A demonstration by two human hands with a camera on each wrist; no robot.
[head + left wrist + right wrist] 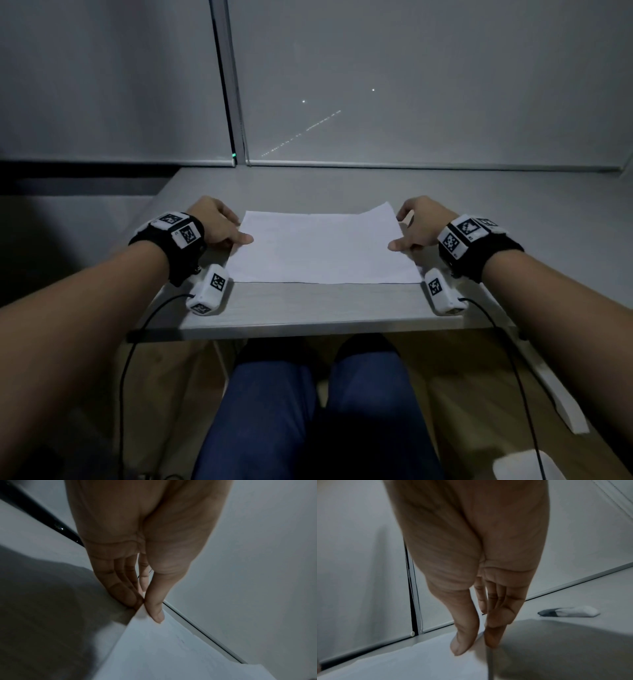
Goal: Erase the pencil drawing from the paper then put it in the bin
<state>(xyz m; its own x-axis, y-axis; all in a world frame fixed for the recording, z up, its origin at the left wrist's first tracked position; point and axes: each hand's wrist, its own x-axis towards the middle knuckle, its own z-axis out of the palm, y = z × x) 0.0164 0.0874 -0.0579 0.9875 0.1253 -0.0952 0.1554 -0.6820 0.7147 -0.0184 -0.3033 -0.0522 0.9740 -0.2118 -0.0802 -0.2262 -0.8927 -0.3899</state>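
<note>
Grey tabletop (308,308) under dim light, near edge cut by blue-trousered knees below. On it, flat white sheet of paper (322,250), far right corner lifted. Left hand (214,222) at paper's left edge, thumb on top, fingers (125,595) beneath: pinching it. Right hand (419,222) at paper's right edge, thumb over, fingers (493,638) tucked under, gripping likewise. Faint pencil traces barely legible in the left wrist view. Right of paper, small blurred white-and-dark object (570,612), unidentifiable. Beyond, drawn grey blinds (411,85).
</note>
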